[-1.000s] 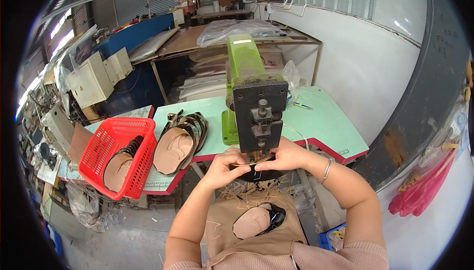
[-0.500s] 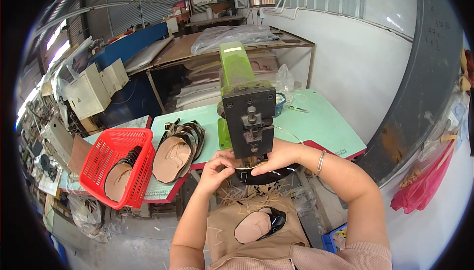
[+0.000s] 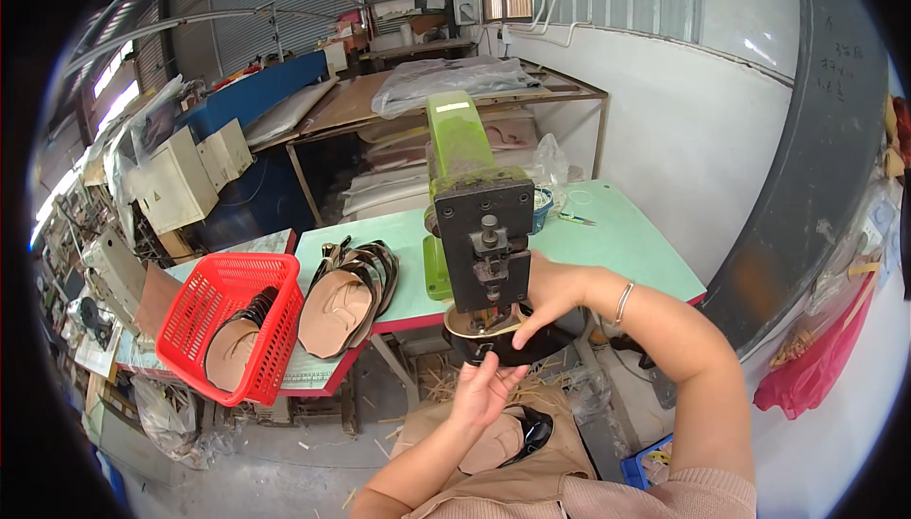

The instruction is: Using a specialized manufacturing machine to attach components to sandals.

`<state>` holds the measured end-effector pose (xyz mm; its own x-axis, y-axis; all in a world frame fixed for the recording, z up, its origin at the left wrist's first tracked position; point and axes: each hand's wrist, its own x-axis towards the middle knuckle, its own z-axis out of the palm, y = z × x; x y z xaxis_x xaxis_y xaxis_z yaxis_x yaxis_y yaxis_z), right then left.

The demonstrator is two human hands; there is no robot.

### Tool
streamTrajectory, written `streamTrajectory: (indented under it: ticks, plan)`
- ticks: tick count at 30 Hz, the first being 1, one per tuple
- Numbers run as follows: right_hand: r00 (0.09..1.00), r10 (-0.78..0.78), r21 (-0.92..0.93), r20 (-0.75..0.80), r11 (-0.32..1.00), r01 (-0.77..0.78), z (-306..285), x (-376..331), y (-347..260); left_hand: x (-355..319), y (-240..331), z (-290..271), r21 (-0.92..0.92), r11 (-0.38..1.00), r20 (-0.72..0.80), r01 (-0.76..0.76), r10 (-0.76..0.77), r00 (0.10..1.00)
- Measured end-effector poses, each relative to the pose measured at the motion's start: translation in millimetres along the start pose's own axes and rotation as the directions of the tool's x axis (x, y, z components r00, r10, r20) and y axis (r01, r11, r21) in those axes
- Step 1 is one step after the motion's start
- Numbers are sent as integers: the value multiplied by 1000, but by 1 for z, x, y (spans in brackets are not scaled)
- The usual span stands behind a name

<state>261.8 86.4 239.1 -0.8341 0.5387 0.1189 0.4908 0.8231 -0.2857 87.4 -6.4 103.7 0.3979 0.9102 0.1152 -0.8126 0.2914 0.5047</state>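
A glossy black shoe upper (image 3: 541, 345) with a beige lining lies under the working head of a green machine (image 3: 461, 144) with a dark front plate. My right hand (image 3: 558, 293) grips its far right side, thumb on top near the edge. From below, my left hand (image 3: 486, 394) holds the near edge, its thumb beside a small buckle-like piece; some of its fingertips are hidden under the upper. Another black upper with a beige insole-shaped piece (image 3: 495, 445) rests on the apron over my lap, partly behind my left forearm.
At left, a red basket (image 3: 278, 353) holds several uppers. Beside it, a stack of beige-lined black uppers (image 3: 334, 312) lies on the green tabletop (image 3: 631, 234). Small snips (image 3: 576, 219) and a blue tub (image 3: 542, 208) are behind the machine. A pink bag (image 3: 802, 381) hangs at right.
My left hand has moved from the upper's left side down to its near edge. The upper has turned and now shows more of its lining opening. My right hand stays on it.
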Motion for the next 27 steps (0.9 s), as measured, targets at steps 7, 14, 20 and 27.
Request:
streamTrajectory:
  ticks: [7, 14, 20, 27]
  plan:
    - [983, 120, -26, 137, 993, -118, -22, -3, 11, 3, -16, 8, -106, 993, -3, -55, 55, 998]
    - [995, 65, 228, 77, 970, -81, -34, 10, -14, 0, 1, 4, -99, 992, -24, -72, 70, 997]
    - [998, 28, 346, 63, 937, -48, -27, 14, -23, -5, 14, -5, -81, 994, -24, -71, 69, 997]
    - [997, 8, 399, -78, 917, 23, -6, 12, -25, -3, 37, -14, 26, 999, -11, -44, 45, 999]
